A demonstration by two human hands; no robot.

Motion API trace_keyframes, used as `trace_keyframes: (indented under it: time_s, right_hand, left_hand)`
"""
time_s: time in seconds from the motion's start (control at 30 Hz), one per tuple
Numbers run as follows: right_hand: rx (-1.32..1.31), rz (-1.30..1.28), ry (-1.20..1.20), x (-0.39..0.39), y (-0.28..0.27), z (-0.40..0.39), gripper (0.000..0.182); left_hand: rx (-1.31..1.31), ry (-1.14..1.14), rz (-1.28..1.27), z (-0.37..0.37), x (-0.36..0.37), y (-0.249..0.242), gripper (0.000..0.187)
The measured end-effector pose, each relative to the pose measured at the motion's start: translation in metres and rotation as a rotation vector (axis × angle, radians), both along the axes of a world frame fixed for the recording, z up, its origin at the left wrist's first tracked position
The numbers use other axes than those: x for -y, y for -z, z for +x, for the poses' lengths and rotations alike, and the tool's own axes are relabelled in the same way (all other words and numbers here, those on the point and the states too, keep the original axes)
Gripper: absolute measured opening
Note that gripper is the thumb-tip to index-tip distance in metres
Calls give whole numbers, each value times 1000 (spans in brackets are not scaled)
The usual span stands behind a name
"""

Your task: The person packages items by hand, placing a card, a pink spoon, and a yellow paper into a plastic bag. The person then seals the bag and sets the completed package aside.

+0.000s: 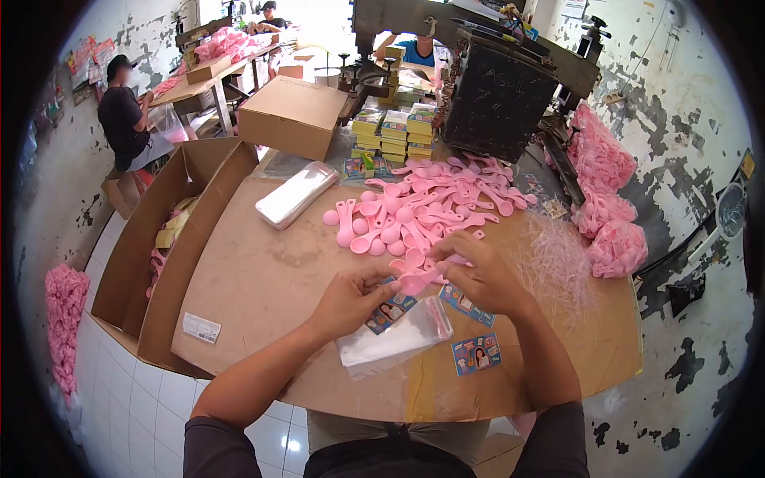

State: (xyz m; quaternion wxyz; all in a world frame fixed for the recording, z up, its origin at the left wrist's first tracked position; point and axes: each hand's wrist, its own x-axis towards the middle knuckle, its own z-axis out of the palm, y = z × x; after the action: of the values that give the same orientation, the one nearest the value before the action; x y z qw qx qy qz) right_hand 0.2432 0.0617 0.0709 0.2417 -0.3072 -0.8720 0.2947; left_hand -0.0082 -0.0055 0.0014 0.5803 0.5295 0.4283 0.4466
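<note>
Between my hands, just above the table, is a pink measuring spoon. My right hand is closed in a pinch on its handle end. My left hand is also closed, thumb and fingertips at the spoon's bowl. Under the left fingertips, a printed blue card is partly covered. It overlaps a stack of clear plastic sleeves in front of me. Two more printed cards lie to the right, one card near the table edge. Just beyond my hands spreads a pile of pink spoons.
Another stack of clear sleeves lies at the back left, near a closed carton. Stacked card packs stand behind the spoons, beside a dark machine. An open carton borders the table's left. Bagged pink spoons sit at right.
</note>
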Motion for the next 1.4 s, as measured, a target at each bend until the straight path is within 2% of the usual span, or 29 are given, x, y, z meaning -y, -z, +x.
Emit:
trace_keyframes:
  time_s: [0.07,0.17,0.2,0.27,0.33,0.4,0.47,0.57,0.6,0.67,0.77,0.87,0.97,1.1,1.2,1.3,1.4]
  right_hand:
    - [-95,-52,-66,13,0,-13,45]
    - [-385,-466,-225,33,8,-30,56]
    - [-406,-514,-287,38,14,-34,58]
    - [-449,-607,-412,39,28,-38,61]
    - [-538,-817,-545,23,33,-35,58]
    - [-512,-728,-558,13,26,-28,53]
    - [-364,-336,-443,15,4,-20,46]
    - [-202,-164,-446,21,-7,-17,26]
    - [-230,-143,-405,26,-12,-18,21]
    - [-288,-104,-319,40,-23,-20,12]
    - [-341,318,-267,48,-50,-19,14]
    - [-69,700,-34,66,-67,-14,13]
    - [-51,601,72,67,-58,-12,14]
    - [-180,391,116,65,-39,-24,15]
    - [-228,286,129,62,-29,-30,16]
    - [-215,235,123,55,-28,-31,19]
    - [-209,226,119,49,-24,-28,21]
  left_hand:
    - [-18,38,67,4,3,-1,31]
    - [73,134,180,5,3,7,30]
    - [125,173,219,6,3,6,29]
    - [135,222,164,3,8,-2,28]
    - [162,278,88,-2,8,-8,27]
    - [211,338,-13,-9,6,-8,28]
    - [252,383,-55,-12,8,-10,30]
    - [254,422,-38,-10,6,-3,41]
    - [245,429,-23,-9,6,0,47]
    - [308,414,73,-4,10,-4,45]
    - [266,383,241,1,8,-6,50]
    - [185,347,318,1,15,-13,58]
    - [66,303,420,4,25,-18,59]
    - [-102,169,501,12,32,-22,51]
    - [-53,119,544,16,29,-23,39]
    - [121,135,388,18,24,-20,31]
    - [183,120,185,15,24,-26,31]
